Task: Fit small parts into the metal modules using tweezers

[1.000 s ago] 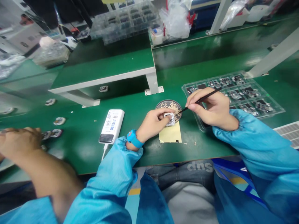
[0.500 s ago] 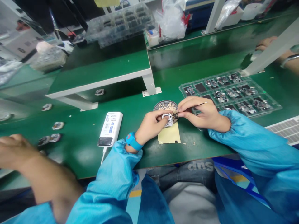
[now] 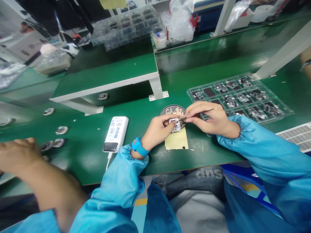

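Note:
My left hand (image 3: pixel 157 132) is closed, pinching a small white squarish housing (image 3: pixel 175 125) between thumb and fingers. My right hand (image 3: pixel 206 117) grips a thin dark tweezers-like tool (image 3: pixel 211 110). Its tip is at the right edge of the housing; whether it touches is too small to tell. Just behind and partly under the hands sits a round perforated dish (image 3: pixel 167 110) of small tan pieces. A yellow paper sheet (image 3: pixel 177 140) lies below the housing on the green table.
Right of the dish is a clear compartment tray (image 3: pixel 245 92) of small metallic parts. A white power bank (image 3: pixel 116 133) with a cable lies left. A raised green shelf (image 3: pixel 107 72) stands behind. A co-worker's arm (image 3: pixel 41 174) reaches in at left, near several small round parts (image 3: pixel 59 142).
Both my hands keep nearly the same pose around the housing. The view has shifted slightly. A co-worker's hand at far right has drawn mostly out of view, and the left co-worker's hand has moved slightly.

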The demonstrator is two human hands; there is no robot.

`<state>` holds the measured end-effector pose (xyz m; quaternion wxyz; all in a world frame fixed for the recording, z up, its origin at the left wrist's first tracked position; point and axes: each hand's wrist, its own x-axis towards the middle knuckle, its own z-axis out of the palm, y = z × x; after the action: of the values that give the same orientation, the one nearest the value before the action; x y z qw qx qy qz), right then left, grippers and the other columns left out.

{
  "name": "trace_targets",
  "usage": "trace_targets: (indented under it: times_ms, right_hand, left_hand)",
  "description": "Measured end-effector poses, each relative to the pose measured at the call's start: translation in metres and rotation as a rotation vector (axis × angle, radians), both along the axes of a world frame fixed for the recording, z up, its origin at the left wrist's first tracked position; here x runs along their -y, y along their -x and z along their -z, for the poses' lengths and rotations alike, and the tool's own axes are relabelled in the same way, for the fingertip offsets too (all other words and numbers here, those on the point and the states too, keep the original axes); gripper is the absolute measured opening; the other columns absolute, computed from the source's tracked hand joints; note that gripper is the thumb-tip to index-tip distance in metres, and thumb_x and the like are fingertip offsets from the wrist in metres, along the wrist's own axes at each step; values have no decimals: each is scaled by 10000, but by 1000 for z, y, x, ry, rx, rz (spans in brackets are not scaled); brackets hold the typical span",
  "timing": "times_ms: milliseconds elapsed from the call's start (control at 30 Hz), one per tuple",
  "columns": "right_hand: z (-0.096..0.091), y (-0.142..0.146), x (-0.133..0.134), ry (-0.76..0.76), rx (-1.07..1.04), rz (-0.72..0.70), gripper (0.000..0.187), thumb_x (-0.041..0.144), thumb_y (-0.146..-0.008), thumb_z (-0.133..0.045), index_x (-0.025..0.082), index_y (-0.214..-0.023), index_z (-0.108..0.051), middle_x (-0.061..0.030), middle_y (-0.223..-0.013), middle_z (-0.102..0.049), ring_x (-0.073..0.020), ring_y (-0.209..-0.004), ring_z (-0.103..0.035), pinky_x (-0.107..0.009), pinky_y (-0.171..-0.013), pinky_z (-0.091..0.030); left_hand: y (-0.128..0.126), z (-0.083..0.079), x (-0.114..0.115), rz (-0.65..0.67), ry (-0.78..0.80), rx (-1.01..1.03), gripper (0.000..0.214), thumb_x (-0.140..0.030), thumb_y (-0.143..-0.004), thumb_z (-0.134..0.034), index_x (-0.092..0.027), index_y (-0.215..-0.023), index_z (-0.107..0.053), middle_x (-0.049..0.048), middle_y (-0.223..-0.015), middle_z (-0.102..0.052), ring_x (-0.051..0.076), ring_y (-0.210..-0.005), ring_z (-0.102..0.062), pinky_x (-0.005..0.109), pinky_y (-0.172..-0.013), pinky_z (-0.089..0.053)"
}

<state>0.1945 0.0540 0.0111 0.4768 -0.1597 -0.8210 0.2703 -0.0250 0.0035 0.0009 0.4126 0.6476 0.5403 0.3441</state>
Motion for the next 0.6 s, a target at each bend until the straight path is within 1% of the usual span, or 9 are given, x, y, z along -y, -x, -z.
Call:
trace_targets:
  times_ms: [200,367,600]
  right_hand:
    - [1,0,-1,5,31,15,99,211,-856,-745,224,-945,-705,-65,-911,-753,-208,-870,-722,-355,-786,-610]
    - [-1,0,0,-10,21,-1,105,190,-853,-744,227,-946,-711,-59,-909,-753,-204,-868,-722,-349,-776,-608]
    - [1,0,-2,-3,30,-2,106,216,-854,-747,232,-953,-711,-57,-904,-752,-207,-871,-725,-354,-790,-611]
  left_hand:
    - [1,1,1,-3,0,9,302,-219,-862,-620,-181,-1126,-761,57,-917,-765,185,-800,-662,304,-753,-525]
    - [1,1,0,-5,0,5,306,-226,-865,-618,-175,-1131,-760,61,-919,-763,182,-793,-657,306,-755,-526]
    - [0,1,0,-14,6,7,301,-230,-858,-626,-189,-1123,-764,54,-914,-763,178,-767,-651,299,-734,-527]
